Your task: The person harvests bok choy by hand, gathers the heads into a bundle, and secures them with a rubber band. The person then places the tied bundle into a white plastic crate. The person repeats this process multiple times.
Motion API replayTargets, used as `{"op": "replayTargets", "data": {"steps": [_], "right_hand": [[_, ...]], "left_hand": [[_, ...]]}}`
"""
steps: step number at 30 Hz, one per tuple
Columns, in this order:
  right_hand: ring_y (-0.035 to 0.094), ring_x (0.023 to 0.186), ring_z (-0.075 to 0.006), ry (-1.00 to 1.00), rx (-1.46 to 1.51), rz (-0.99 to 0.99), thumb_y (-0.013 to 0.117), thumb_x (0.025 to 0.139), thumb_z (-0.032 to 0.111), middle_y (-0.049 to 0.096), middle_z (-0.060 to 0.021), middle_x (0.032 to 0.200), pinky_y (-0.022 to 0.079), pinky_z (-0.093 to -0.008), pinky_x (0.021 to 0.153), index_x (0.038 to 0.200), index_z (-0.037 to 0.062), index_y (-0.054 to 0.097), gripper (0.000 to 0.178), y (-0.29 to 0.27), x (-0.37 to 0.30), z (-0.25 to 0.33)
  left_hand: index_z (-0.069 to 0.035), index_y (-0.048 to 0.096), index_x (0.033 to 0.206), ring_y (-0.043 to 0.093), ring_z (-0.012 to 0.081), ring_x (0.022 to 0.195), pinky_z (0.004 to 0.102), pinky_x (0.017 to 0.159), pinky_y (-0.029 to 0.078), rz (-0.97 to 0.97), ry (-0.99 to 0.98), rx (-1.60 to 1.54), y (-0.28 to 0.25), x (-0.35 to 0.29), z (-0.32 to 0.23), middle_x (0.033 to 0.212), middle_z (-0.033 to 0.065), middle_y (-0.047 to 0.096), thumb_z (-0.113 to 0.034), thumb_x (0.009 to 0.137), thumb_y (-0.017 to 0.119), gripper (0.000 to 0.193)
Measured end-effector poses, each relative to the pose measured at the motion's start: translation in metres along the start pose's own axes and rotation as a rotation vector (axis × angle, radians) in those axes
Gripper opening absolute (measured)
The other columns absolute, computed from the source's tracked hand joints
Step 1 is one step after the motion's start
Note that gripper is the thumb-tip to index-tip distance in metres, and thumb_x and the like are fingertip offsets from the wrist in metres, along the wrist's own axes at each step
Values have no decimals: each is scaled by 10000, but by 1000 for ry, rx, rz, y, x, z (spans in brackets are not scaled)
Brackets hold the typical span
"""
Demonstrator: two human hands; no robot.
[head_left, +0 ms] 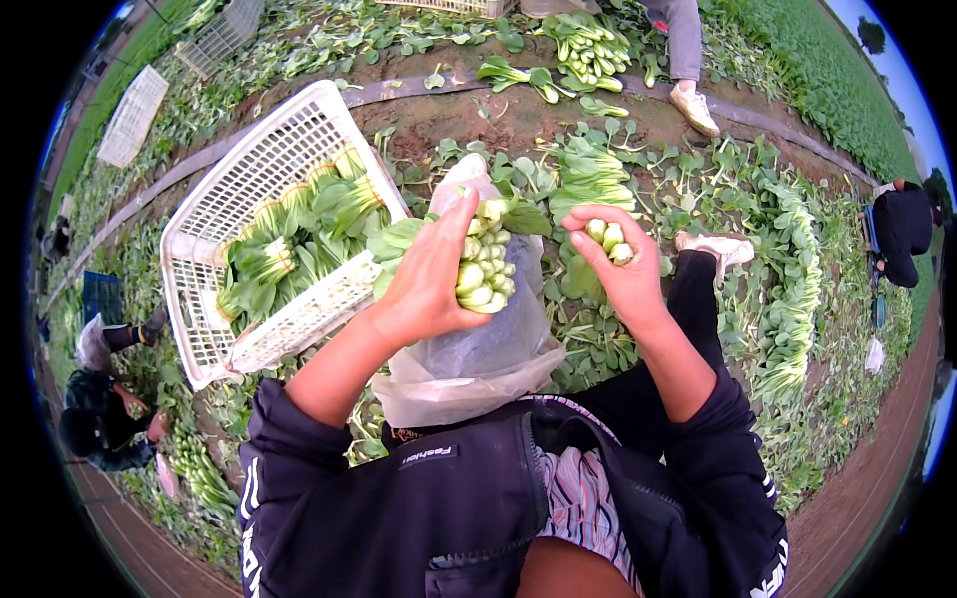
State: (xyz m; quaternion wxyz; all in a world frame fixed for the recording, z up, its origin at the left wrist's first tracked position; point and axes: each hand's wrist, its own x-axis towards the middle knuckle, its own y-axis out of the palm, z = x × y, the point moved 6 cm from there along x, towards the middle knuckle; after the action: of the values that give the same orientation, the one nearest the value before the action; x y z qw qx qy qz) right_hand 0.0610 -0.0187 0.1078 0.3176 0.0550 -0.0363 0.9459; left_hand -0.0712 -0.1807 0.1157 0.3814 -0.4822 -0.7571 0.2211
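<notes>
A thick bunch of bok choy (485,269) rests in my left hand (424,279), its pale stem ends facing me and its leaves sticking out on both sides. The fingers are straight along the bunch, with the thumb beneath. My right hand (635,277) is closed around a few bok choy (609,240), stem ends up and leaves hanging below. The two hands are apart, above a clear plastic sheet (478,364) spread over my leg. Just beyond the right hand lies a pile of loose bok choy (590,174).
A white plastic crate (177,264) at my left holds tied bok choy bundles (299,224). A long row of bok choy (793,289) lies at right. More bok choy (588,50) lies by a person's shoe (695,108) ahead. Other people work at left and right.
</notes>
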Motion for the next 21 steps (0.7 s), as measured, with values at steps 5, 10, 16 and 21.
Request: {"op": "replayTargets", "data": {"steps": [5,10,16,21], "right_hand": [[624,1051,-227,-521,-395,31,704,785,25,664,-92,1129,473,-311,915,1135,66,642,358,30,12,50],[628,990,-273,-408,-380,165,709,794,132,660,-117,1106,456,-376,910,1163,78,632,381,56,25,30],[613,1033,-192,-196,85,164,670,847,80,646,-79,1137,449,-309,937,1169,40,615,330,65,35,6],[582,1080,-187,102,706,96,616,884,55,619,-108,1141,454,-327,957,1287,3,498,423,50,51,-11]], "left_hand": [[7,133,1472,424,411,1227,442,1016,358,-14,57,21,1,3,-6,1389,243,378,-157,518,832,1194],[1,129,1476,421,397,1249,439,1026,360,8,70,-24,-1,7,-6,1395,228,380,-142,523,824,1188],[-31,46,1500,387,380,1310,419,1073,338,84,17,-72,-1,7,2,1447,235,325,-137,515,824,1260],[-59,-5,1504,376,382,1321,419,1083,320,45,61,-100,-2,10,0,1486,238,278,-128,528,813,1275]]}}
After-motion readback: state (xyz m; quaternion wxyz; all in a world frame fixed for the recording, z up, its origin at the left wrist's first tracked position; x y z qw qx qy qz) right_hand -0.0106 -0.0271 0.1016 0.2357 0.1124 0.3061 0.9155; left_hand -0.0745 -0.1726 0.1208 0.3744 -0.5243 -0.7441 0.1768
